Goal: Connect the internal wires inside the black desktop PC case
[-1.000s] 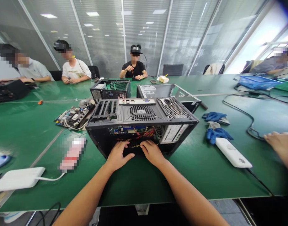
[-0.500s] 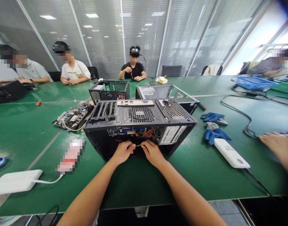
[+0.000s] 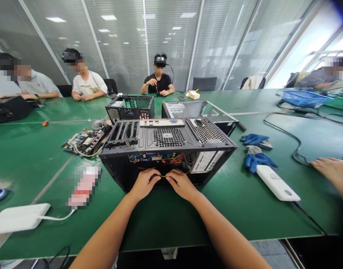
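Wire (image 3: 163, 176) (twisted, yellow and dark) spans the small gap between left hand (image 3: 144, 184) and right hand (image 3: 183, 184) at mid-frame, by the open side of the computer case (image 3: 168, 149). Both pinch it; the left, spread a second ago, has closed, so two grips share it.

Now pinching yellow-and-black twisted wire (image 3: 163, 176) with left hand (image 3: 144, 184), formerly splayed off wire, with thumb (image 3: 154, 181) brought in, with right hand (image 3: 182, 184) shifted slightly toward near edge of table (image 3: 161, 224).
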A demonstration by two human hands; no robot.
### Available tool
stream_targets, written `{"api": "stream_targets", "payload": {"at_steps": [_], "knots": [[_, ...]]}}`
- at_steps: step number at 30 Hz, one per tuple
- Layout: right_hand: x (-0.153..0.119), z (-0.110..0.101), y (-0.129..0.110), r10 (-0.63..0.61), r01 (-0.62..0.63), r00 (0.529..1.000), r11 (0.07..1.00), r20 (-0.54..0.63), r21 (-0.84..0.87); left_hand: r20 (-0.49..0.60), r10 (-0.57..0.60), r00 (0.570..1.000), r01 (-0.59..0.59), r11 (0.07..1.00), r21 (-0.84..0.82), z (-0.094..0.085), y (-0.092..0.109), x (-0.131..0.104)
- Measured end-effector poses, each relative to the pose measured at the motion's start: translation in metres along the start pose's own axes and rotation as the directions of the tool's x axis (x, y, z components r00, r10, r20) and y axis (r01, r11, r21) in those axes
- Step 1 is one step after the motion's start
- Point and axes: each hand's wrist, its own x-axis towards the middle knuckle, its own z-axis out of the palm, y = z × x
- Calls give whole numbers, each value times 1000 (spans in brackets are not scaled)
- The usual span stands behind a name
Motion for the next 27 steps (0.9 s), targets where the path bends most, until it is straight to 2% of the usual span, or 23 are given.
{"api": "stream_targets", "payload": {"at_steps": [3, 10, 17, 19, 23, 27], "knots": [[0, 0, 0, -15, 15, 1000, 1000, 12, -8, 17, -10, 1000, 10, 1000, 14, -2, -1, -1], [0, 1, -1, -22, 23, 1000, 999, 21, -43, 78, -195, 978, 197, 980, -18, 0, -5, 0], [-1, 1, -1, -48, 50, 999, 994, 24, -96, 174, -304, 937, 337, 917, -214, 4, -15, 1], [0, 0, -2, -35, 37, 999, 996, 30, -79, 174, -300, 938, 335, 913, -234, 4, -16, 1], [0, -1, -3, -7, 7, 998, 1000, 55, 2, 92, -246, 965, 259, 948, -184, 3, -13, 1], [-1, -1, 0, 29, -31, 999, 998, 36, 48, 43, -258, 965, 261, 952, -161, 3, -12, 1]]}}
